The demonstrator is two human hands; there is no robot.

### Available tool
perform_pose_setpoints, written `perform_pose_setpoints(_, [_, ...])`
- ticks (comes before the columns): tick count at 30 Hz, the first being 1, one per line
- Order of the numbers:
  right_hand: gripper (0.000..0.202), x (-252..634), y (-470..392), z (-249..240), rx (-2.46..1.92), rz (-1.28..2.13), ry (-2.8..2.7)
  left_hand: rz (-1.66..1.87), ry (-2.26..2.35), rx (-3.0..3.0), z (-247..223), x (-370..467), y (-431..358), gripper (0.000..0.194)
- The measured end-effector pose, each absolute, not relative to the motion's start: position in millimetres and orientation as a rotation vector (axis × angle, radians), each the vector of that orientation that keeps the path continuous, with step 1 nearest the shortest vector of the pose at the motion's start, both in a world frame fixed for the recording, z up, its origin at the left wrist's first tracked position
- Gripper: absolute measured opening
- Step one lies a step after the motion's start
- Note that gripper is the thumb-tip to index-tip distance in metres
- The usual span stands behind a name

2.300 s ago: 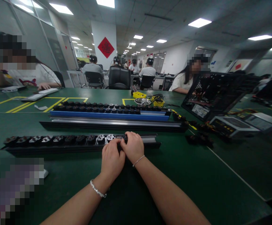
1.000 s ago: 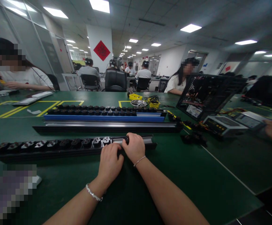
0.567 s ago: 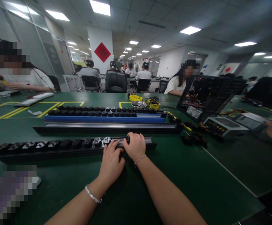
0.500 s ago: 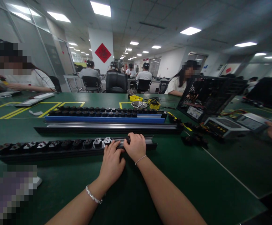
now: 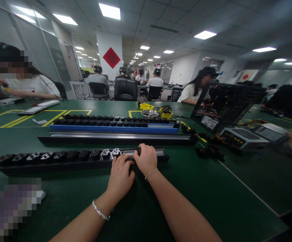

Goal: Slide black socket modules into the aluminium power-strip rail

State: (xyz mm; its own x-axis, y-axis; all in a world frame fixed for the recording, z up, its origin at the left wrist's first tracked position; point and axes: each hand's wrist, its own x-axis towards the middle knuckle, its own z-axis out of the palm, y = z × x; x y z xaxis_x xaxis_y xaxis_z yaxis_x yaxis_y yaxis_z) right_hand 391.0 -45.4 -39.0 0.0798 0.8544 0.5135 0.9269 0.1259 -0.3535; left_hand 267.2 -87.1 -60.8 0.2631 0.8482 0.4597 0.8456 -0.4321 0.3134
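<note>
A long black metal channel [image 5: 67,166] lies across the table in front of me, with a row of socket modules [image 5: 84,155] in its left and middle part, mostly black and a few white. My right hand [image 5: 147,159] is closed over the channel's right part, its thumb and fingers gripping a small black socket module [image 5: 139,151] that they mostly hide. Just left of it, my left hand [image 5: 120,171] rests with fingers stretched over the channel's front edge, beside the last white socket [image 5: 116,152]. The channel's right end shows a bare silver inside.
Behind lie a second channel [image 5: 120,136] and a blue-edged strip [image 5: 113,128] with black sockets. Rightward are loose black parts [image 5: 210,152], a power supply [image 5: 244,137] and an open computer case [image 5: 224,104]. A blurred flat object [image 5: 10,208] lies front left. Co-workers sit around the table.
The whole view has shifted very slightly. Both hands keep nearly the same place on the channel, and the co-worker's hand at the right edge has moved a little.
</note>
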Motion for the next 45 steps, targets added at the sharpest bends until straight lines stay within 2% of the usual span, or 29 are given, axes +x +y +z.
perform_pose_setpoints(12, [0.009,393,-47,-37,-1.728,-0.13,-1.774,0.956,1.643,2.5,-61,266,-87,0.027])
perform_pose_setpoints(34, [0.022,415,-56,-36,-1.834,-0.116,-1.677,0.999,1.651,2.481,-59,268,-89,0.026])
perform_pose_setpoints(45, [0.014,417,-54,-37,-1.824,-0.108,-1.669,0.979,1.647,2.469,-59,268,-89,0.028])
